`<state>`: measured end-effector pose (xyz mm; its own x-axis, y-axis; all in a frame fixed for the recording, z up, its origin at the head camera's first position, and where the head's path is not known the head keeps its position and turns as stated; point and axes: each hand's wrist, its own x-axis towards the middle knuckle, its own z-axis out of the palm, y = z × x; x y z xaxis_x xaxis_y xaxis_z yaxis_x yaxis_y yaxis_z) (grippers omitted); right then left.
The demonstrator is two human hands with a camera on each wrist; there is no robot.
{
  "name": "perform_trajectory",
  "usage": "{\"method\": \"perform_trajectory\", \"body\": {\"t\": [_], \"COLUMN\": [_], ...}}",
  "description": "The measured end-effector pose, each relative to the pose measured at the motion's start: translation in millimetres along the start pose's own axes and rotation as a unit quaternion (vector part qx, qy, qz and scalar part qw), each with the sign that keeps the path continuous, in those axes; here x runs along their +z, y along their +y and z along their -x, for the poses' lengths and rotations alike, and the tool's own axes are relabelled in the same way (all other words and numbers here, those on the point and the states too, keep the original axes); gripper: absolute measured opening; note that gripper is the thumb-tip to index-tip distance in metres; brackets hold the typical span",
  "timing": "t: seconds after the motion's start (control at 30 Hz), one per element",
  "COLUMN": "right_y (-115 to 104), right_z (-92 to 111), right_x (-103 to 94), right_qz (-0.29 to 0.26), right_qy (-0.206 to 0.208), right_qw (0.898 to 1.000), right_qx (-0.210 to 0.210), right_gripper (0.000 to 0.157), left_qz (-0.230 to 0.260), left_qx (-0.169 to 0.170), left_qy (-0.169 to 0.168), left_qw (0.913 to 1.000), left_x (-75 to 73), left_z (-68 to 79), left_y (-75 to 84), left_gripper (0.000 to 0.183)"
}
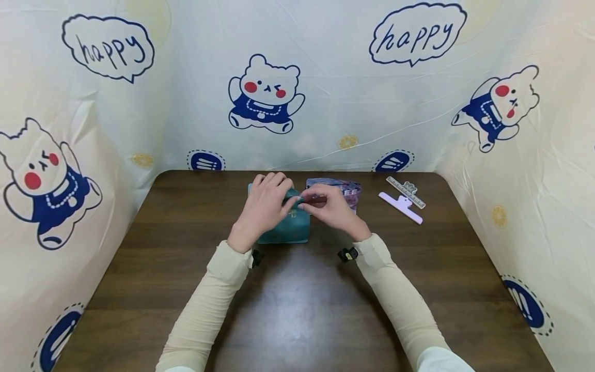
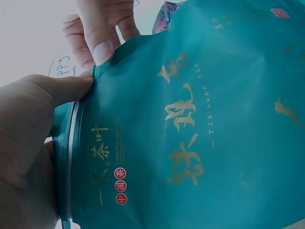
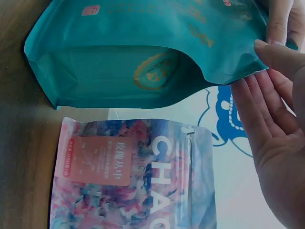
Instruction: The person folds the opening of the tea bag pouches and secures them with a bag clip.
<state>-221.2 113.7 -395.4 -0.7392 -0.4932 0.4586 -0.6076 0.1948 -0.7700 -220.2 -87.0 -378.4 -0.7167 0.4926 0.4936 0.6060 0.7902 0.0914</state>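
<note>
A teal tea pouch [image 1: 287,231] with gold characters stands upright on the table in the head view. My left hand [image 1: 264,207] grips its top edge, thumb on the front and fingers behind. At the top right corner my right hand [image 1: 333,207] pinches the edge between thumb and fingers. In the left wrist view a zip strip runs along the top of the pouch [image 2: 138,129], beside the left thumb [image 2: 69,88]. From the right wrist view, the pouch's gusseted side [image 3: 105,76] bulges outward; whether its mouth is sealed cannot be seen.
A pink and blue patterned pouch [image 3: 128,191] stands just behind and right of the teal one. Farther right lie a lilac bag clip [image 1: 401,207] and a clear ruler-like clip [image 1: 406,191]. Printed cloth [image 1: 334,113] hangs along the table's back and sides.
</note>
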Motion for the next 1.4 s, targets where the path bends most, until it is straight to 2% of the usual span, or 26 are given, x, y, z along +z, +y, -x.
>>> {"method": "perform_trajectory", "body": {"t": [0.27, 0.67, 0.93, 1.1, 1.4], "right_y": [-4.1, -8.9, -4.6, 2.5, -4.1], "right_z": [-5.1, -7.7, -7.3, -6.3, -3.8], "right_x": [3.2, -4.4, -0.9, 2.3, 3.8], "right_qz": [0.025, 0.033, 0.029, 0.016, 0.005], "right_qy": [0.023, -0.009, 0.004, 0.016, 0.033], "right_qw": [0.999, 0.999, 0.999, 1.000, 0.999], "right_qx": [0.006, -0.021, -0.025, -0.014, -0.022], "right_gripper": [0.015, 0.013, 0.013, 0.013, 0.013], "left_qz": [0.013, 0.021, 0.003, -0.007, -0.027], "left_qx": [0.003, 0.012, 0.015, 0.016, -0.002], "left_qy": [-0.007, -0.012, 0.001, 0.011, 0.020], "left_qw": [0.9999, 0.9996, 0.9999, 0.9998, 0.9994], "left_x": [-1.1, -2.4, -3.3, -9.8, -21.0], "left_z": [-0.4, 1.1, 3.0, 6.6, 18.1], "left_y": [-2.9, -2.3, -2.7, -2.8, -4.1], "left_gripper": [0.025, 0.027, 0.027, 0.027, 0.032]}}
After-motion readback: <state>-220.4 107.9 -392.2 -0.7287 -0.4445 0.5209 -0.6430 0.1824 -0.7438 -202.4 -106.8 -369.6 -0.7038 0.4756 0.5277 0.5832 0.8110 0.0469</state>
